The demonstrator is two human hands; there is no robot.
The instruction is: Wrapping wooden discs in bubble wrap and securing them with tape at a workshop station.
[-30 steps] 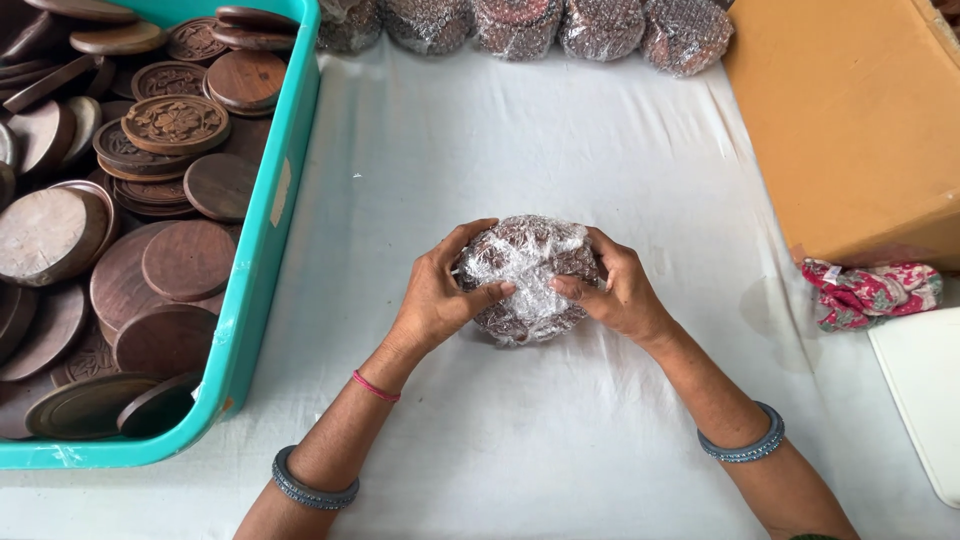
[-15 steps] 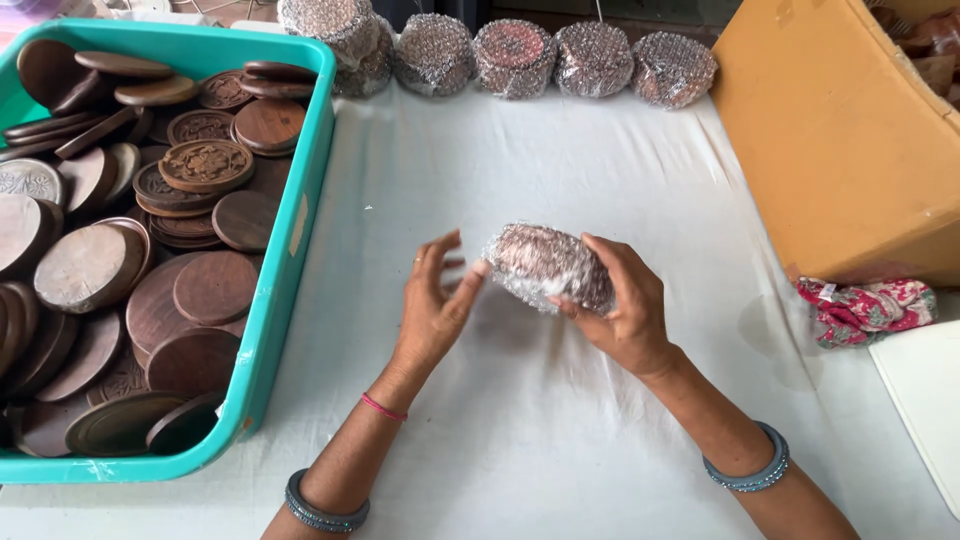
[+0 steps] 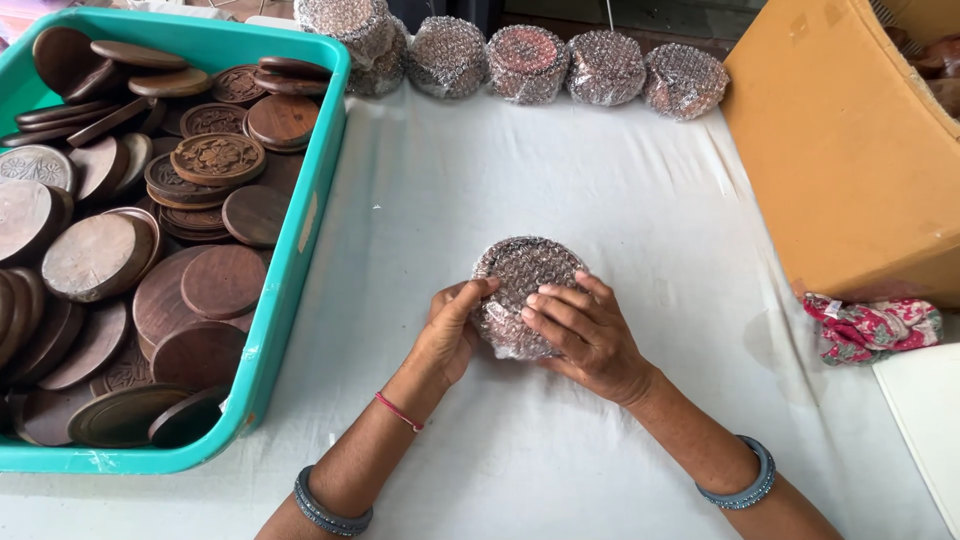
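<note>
A: Where does the bubble-wrapped round bundle [image 3: 522,290] sit, and what is the state of each grip?

B: Near the middle of the white-covered worktop [image 3: 600,190], its flat face turned up. The left hand [image 3: 452,330] closes on its rim at 8 o'clock, thumb on top. The right hand [image 3: 585,335] lies at 4 o'clock, fingers [image 3: 555,300] flat across the wrap, pressing rather than pinching. Both grips hold the bundle.

A: What bounds the bundle?

B: At 9 o'clock, well apart, the teal tray [image 3: 300,230] holds stacked wooden discs [image 3: 215,160], some carved. At 12 o'clock, along the far worktop edge, stands a row of wrapped bundles [image 3: 530,62]. At 2 o'clock rises a cardboard box [image 3: 850,150]; a floral cloth [image 3: 875,325] lies at its foot, at 3 o'clock. A white sheet [image 3: 925,420] lies by the right edge, at 4 o'clock.

A: Where is there open room?

B: Bare cloth runs from the bundle toward 12 o'clock, up to the row, and toward 6 o'clock between the forearms.
</note>
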